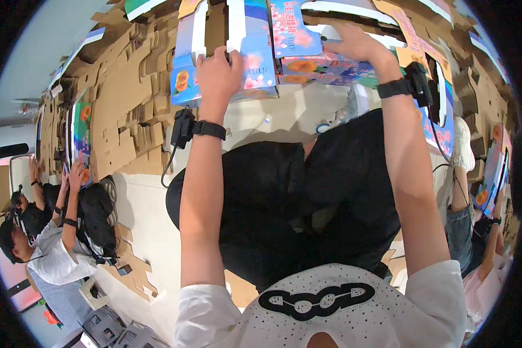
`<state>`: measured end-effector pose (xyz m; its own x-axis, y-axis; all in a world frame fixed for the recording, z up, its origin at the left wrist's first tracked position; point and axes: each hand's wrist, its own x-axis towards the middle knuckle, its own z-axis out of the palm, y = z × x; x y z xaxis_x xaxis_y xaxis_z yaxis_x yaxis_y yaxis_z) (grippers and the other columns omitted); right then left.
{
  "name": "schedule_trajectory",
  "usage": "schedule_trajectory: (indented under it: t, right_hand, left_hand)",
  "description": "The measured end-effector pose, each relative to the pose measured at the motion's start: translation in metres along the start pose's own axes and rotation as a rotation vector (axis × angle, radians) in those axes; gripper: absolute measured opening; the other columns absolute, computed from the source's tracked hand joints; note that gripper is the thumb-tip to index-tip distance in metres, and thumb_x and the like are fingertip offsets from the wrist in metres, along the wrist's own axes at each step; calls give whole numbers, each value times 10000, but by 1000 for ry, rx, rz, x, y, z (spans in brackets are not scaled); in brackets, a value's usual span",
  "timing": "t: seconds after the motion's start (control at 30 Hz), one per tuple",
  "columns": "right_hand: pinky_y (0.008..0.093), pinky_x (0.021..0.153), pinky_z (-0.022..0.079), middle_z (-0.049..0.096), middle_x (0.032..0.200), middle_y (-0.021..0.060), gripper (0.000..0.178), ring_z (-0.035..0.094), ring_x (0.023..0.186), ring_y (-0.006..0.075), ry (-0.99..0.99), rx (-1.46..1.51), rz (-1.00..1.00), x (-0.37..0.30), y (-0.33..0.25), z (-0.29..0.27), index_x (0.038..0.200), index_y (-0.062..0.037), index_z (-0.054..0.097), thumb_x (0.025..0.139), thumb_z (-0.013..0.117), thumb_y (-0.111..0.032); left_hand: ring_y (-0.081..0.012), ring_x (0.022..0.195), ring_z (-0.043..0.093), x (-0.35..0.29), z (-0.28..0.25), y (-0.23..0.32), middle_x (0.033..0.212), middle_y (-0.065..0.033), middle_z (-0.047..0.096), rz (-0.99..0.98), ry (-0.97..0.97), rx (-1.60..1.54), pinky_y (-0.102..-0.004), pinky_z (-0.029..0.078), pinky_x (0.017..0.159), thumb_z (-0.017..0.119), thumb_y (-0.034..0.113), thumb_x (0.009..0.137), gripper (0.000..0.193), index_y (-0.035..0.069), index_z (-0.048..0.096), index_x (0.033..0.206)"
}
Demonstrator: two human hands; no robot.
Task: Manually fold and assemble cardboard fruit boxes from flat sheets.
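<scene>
Two printed cardboard boxes with flower and fruit pictures lie side by side at the far edge of the view. On the left box (pixel 252 49), blue and pink with white-edged slots, my left hand (pixel 219 72) curls its fingers over the slot's near edge. My right hand (pixel 356 45) reaches across the right box (pixel 296 35), fingers stretched out to the left over its opening. Its fingertips touch the printed panel beside the opening, and part of them is hard to make out. Both wrists wear black straps with small black devices.
Stacked brown cardboard blanks (pixel 124 98) spread to the left, with more at the right (pixel 475 87). A co-worker in a white shirt (pixel 61 252) handles a box at left; another person (pixel 487 272) works at right. Grey plastic stools (pixel 107 325) stand at lower left.
</scene>
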<state>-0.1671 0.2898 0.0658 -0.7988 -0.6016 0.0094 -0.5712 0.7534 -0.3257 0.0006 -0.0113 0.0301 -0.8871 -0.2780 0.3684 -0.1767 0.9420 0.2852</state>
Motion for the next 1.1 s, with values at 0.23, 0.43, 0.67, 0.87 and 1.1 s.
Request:
schedule_trajectory:
  t: [0.23,0.43,0.67,0.87,1.1]
  right_hand:
    - [458,1031,444,580,1289,302,535,540,1215,449,-28,-118,-90,-8,-43,4,1329,22,543,850,595,-211]
    - [446,1031,439,598,1242,274,476,545,1201,424,-78,-40,-166,-9,-51,5,1316,23,541,849,493,-56]
    - [442,1037,435,605,1229,257,430,550,1191,414,-75,46,-244,-12,-49,6,1295,10,548,876,492,-66]
    - [440,1031,443,599,1250,252,445,555,1196,404,-75,62,-273,-16,-58,-1,1308,14,542,886,547,-125]
    - [392,998,474,589,1282,264,541,581,1184,379,-101,91,-223,-18,-63,-5,1351,48,493,905,612,-233]
  left_hand:
    - [-399,810,681,-10,-2,13,750,-228,695,75,336,-38,-523,437,952,529,377,943,479,-74,658,1041]
    - [-455,820,686,-3,-34,26,891,-271,703,-161,-285,234,-503,501,854,480,497,953,622,-89,615,1112]
    - [-443,866,698,-8,-28,31,885,-302,696,-234,-149,241,-510,529,847,432,614,934,714,-69,618,1031]
    - [-408,812,710,-8,-17,32,843,-261,709,-292,-109,63,-501,562,753,487,555,931,622,-45,651,916]
    - [-435,853,688,3,-55,-15,858,-265,703,-371,8,0,-495,532,777,505,544,948,609,-24,720,910]
